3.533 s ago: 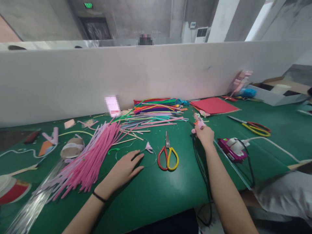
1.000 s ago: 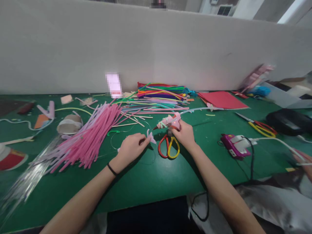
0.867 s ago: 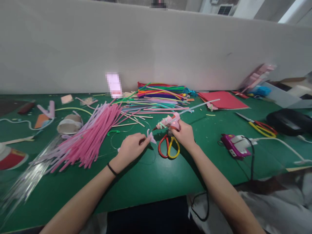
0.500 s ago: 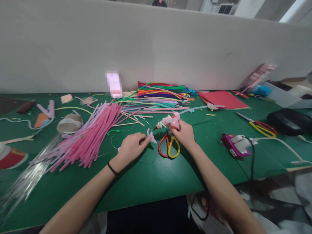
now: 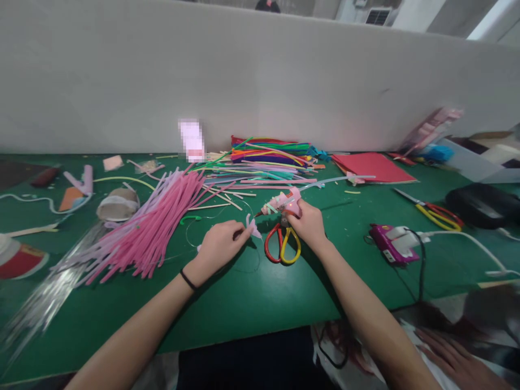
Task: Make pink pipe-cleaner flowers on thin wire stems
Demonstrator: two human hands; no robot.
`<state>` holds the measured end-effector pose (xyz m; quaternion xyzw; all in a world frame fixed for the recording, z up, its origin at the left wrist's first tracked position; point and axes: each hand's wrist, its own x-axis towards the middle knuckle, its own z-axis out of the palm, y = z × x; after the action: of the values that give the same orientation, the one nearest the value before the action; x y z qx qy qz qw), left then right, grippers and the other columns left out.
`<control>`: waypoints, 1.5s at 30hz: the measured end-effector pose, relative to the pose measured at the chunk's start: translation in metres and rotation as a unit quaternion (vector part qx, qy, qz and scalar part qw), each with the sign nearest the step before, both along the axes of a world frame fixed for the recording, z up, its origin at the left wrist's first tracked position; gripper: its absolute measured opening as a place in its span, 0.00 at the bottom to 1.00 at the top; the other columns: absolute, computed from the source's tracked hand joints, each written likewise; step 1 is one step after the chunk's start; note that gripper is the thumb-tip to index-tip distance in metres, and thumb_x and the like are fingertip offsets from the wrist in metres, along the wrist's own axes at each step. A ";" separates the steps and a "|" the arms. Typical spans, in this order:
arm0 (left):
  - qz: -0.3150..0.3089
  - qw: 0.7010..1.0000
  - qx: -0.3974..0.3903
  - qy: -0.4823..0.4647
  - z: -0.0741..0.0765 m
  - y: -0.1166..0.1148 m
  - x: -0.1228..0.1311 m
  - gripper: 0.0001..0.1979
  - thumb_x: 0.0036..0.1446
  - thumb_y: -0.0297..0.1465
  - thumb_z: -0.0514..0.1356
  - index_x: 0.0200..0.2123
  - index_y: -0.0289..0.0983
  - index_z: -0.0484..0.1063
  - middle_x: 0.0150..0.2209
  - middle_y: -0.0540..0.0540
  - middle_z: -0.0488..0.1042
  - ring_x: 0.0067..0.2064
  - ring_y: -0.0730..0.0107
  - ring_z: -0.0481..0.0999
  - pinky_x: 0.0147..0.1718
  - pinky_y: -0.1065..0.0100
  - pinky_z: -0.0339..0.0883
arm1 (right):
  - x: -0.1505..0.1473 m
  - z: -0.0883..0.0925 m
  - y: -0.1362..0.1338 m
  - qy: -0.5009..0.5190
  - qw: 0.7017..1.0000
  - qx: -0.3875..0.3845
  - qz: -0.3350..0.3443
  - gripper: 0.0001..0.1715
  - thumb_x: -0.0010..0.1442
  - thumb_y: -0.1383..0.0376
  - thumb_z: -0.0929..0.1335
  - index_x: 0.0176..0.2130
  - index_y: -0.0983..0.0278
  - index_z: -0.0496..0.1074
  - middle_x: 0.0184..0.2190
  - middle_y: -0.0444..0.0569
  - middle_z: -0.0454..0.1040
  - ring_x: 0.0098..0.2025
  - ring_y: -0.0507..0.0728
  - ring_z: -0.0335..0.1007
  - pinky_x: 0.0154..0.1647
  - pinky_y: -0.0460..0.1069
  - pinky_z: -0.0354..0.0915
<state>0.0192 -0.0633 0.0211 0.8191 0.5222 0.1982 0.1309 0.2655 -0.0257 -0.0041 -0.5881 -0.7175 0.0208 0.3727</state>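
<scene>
Between the fingertips of my left hand (image 5: 225, 241) is a small lilac pipe-cleaner flower (image 5: 253, 226), held just off the table. A thin clear line loops around this hand. My right hand (image 5: 307, 223) is wrapped round a pink hot glue gun (image 5: 283, 202), whose nozzle points left toward the flower, with a small gap I cannot measure. A translucent glue stick (image 5: 320, 182) runs out of the gun's back. Below the gun lie scissors (image 5: 284, 248) with one red and one yellow handle; their blades are hidden.
Pink and lilac pipe cleaners (image 5: 158, 225) lie left, beside clear strips (image 5: 60, 281). Coloured pipe cleaners (image 5: 272, 157) line the back. A purple power adapter (image 5: 393, 245), second scissors (image 5: 433, 211) and a black pouch (image 5: 481, 203) sit right. Another person's hand (image 5: 463, 357) shows at lower right.
Another person's hand has come into view at the lower right. My own hands, the glue gun and the flower stay nearly where they were; the view has shifted slightly.
</scene>
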 end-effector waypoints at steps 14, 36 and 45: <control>-0.001 1.000 -0.004 0.001 0.001 0.000 0.000 0.25 0.66 0.46 0.46 0.21 0.38 0.64 0.23 0.49 0.65 0.26 0.69 0.65 0.26 0.68 0.51 | 0.000 -0.001 0.000 -0.010 1.000 -0.002 0.002 0.07 0.54 0.61 0.65 0.29 0.62 0.65 0.25 0.48 0.71 0.26 0.56 0.65 0.28 0.48 0.55; 0.002 1.000 0.000 -0.004 0.000 0.000 0.000 0.25 0.65 0.45 0.47 0.20 0.38 0.63 0.22 0.49 0.65 0.25 0.70 0.64 0.25 0.67 0.50 | -0.002 -0.001 0.000 -0.002 1.000 0.000 -0.013 0.08 0.52 0.61 0.66 0.27 0.61 0.62 0.23 0.46 0.70 0.24 0.55 0.62 0.27 0.48 0.54; 0.001 1.000 0.004 0.004 -0.001 0.000 0.000 0.25 0.66 0.46 0.46 0.21 0.38 0.63 0.22 0.49 0.65 0.25 0.69 0.65 0.26 0.67 0.51 | -0.003 0.001 -0.001 0.000 1.000 -0.005 -0.004 0.07 0.52 0.61 0.66 0.28 0.61 0.64 0.24 0.46 0.71 0.25 0.55 0.64 0.27 0.48 0.54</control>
<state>0.0189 -0.0630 0.0198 0.8200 0.5226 0.1968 0.1256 0.2630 -0.0266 -0.0034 -0.5930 -0.7149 0.0230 0.3698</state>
